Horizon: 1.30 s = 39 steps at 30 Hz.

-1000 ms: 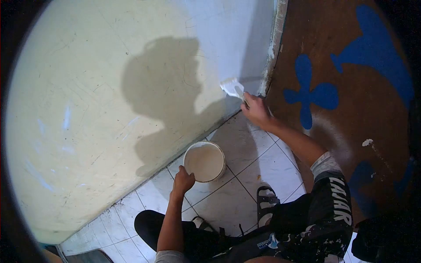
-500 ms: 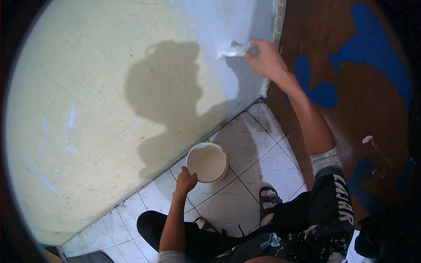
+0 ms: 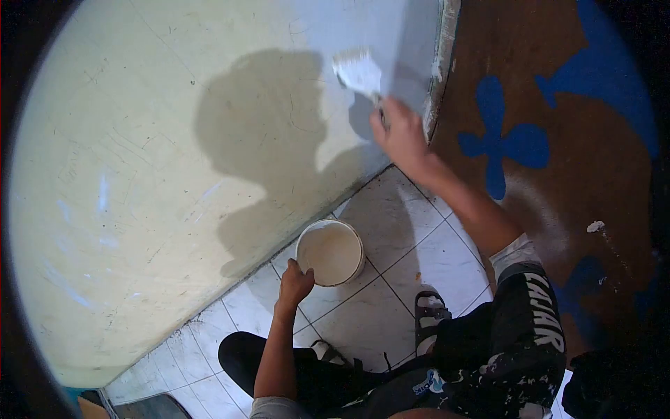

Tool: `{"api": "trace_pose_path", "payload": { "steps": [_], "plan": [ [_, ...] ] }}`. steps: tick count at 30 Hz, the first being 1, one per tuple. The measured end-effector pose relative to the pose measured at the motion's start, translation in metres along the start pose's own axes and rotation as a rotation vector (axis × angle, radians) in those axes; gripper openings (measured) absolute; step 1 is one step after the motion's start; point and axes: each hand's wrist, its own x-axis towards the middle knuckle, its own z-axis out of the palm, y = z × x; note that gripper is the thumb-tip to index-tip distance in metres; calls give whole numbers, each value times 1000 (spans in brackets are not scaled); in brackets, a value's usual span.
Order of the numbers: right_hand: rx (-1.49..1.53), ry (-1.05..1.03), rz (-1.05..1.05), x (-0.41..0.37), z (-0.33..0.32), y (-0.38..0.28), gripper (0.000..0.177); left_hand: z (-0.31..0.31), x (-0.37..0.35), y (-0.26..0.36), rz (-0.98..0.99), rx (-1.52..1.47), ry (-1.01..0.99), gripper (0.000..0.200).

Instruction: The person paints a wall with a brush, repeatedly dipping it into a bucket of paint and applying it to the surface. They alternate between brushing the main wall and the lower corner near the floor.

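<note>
My right hand (image 3: 405,138) is closed round the handle of a wide paintbrush (image 3: 360,74), whose paint-covered head points up and left over the freshly coated pale part of the wall (image 3: 391,28). Further left the wall (image 3: 153,105) is yellowish, with scratches and a few pale streaks. My left hand (image 3: 297,282) grips the near-left rim of a round paint bucket (image 3: 331,253), thumb over the edge. Inside the bucket, off-white paint shows, with smears along its inner wall.
White floor tiles (image 3: 349,304) meet the wall along a dark slanting joint. To the right stands a brown panel (image 3: 516,188) with blue shapes, beside a pale frame edge (image 3: 444,56). My sandalled foot (image 3: 427,314) is near the bucket. A dark mat (image 3: 157,407) lies bottom left.
The brush has turned from pointing left to pointing up and left, and my right hand has moved down and slightly left. My left hand stays on the bucket rim.
</note>
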Motion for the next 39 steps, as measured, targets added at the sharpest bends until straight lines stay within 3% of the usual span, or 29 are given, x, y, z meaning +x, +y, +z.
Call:
{"api": "trace_pose_path", "payload": {
  "steps": [2, 4, 8, 10, 13, 15, 19, 21, 28, 31, 35, 39],
  "plan": [
    [-43, -26, -25, -40, 12, 10, 18, -1, 1, 1, -19, -11, -12, 45],
    [-105, -282, 88, -67, 11, 14, 16, -1, 2, 1, -42, -22, -24, 42],
    [-136, -496, 136, -101, 8, 27, 18, 6, 7, -10, -89, -60, 41, 39],
    [-33, -793, 302, -113, 7, 31, 24, 13, 10, -20, -111, -112, 44, 35],
    [98, -806, 312, -105, 4, 29, 24, 11, 2, -12, -69, -64, 102, 32],
    [151, -938, 296, -69, -11, 9, 24, 28, 14, -36, 42, -80, 127, 24],
    [316, -1161, 94, -25, -30, -37, 22, 13, 2, -1, 34, -164, 93, 24],
    [276, -1438, -33, -32, -27, -59, 20, 5, -3, 15, 33, -214, 49, 26],
    [41, -1618, -337, -155, 38, -82, 32, 10, -8, 19, 123, -264, 89, 22],
    [51, -1580, -456, -188, 63, -74, 35, 10, -11, 22, 123, -237, 73, 23],
    [90, -1497, -407, -214, 73, -72, 34, 8, -11, 23, 125, -228, 70, 23],
    [66, -1592, -418, -205, 74, -79, 33, 1, -12, 26, 57, -271, 13, 27]
  ]
}}
